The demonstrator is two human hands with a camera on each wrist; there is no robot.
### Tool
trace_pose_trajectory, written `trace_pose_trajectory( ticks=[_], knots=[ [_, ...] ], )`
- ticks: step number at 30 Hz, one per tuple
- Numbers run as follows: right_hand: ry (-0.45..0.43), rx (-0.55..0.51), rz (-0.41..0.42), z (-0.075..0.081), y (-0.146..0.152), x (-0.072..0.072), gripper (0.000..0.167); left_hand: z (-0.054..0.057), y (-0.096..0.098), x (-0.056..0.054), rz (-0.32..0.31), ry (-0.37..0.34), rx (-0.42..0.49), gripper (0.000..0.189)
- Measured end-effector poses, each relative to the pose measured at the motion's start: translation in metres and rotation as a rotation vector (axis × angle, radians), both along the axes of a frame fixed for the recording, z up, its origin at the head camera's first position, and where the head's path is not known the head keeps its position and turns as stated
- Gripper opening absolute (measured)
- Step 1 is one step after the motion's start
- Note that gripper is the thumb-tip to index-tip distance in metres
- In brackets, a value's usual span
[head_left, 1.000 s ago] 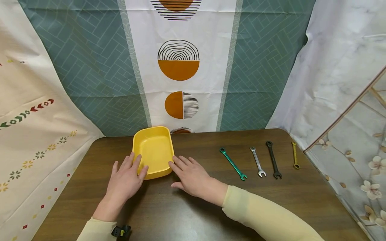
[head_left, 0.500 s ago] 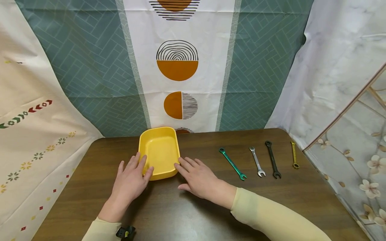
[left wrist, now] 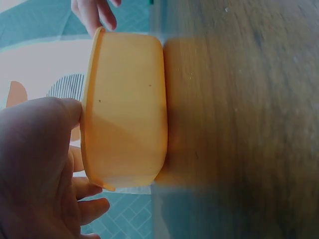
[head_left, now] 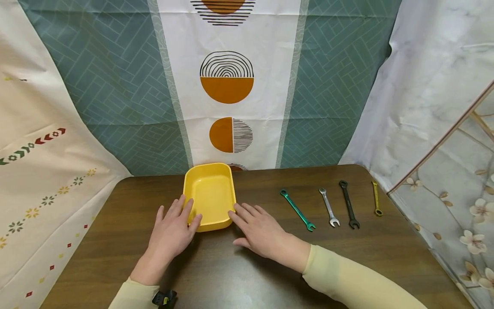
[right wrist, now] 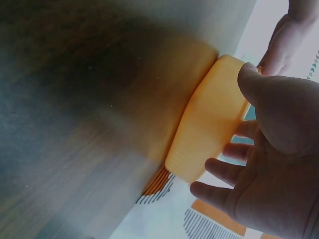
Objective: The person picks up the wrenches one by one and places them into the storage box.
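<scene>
A yellow plastic tray (head_left: 213, 199) stands on the table near its back edge, with nothing in it. At its left near corner is my left hand (head_left: 173, 229); the fingers lie extended along the left side and the thumb reaches the near rim. My right hand (head_left: 259, 229) is at the right near corner, its spread fingertips beside the right wall. Both wrist views show the tray's wall (left wrist: 127, 109) close to the hands, its base down on the wood. In the right wrist view the right hand's fingers (right wrist: 219, 172) are nearly straight.
To the right lie a green wrench (head_left: 297, 210), a silver wrench (head_left: 329, 207), a black wrench (head_left: 349, 205) and a small gold wrench (head_left: 377, 198), apart from one another. Patterned cloth (head_left: 227, 90) hangs behind the brown table (head_left: 127, 227).
The tray has slid to the right along the table, and both hands have moved right together with it. The wrenches lie where they were.
</scene>
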State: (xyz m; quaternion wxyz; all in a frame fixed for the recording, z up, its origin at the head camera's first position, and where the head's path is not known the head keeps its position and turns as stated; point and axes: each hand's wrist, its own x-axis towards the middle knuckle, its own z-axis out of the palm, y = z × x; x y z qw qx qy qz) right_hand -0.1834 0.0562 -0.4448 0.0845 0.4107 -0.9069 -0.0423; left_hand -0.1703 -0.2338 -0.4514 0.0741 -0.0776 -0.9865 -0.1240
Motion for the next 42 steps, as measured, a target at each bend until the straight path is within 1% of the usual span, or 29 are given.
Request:
trace_pose_trajectory(
  ticks=[3,17,26,32,42],
  knots=[
    [-0.007,0.000,-0.006,0.000,0.002,0.001,0.079,0.000,0.002,0.000,-0.001,-0.002,-0.003,0.070],
    [0.021,-0.044,0.005,0.001,0.016,0.011,0.078,0.002,0.013,0.002,-0.037,0.017,-0.001,0.069],
    [-0.002,-0.056,-0.004,-0.002,0.026,0.015,0.078,0.002,0.022,0.004,-0.055,0.023,-0.016,0.068],
    [-0.035,-0.090,-0.011,-0.001,0.032,0.018,0.077,0.001,0.026,0.004,-0.064,0.031,-0.020,0.068],
    [-0.028,-0.117,-0.007,-0.001,0.040,0.024,0.078,-0.001,0.033,0.006,-0.083,0.052,-0.028,0.068]
  ],
)
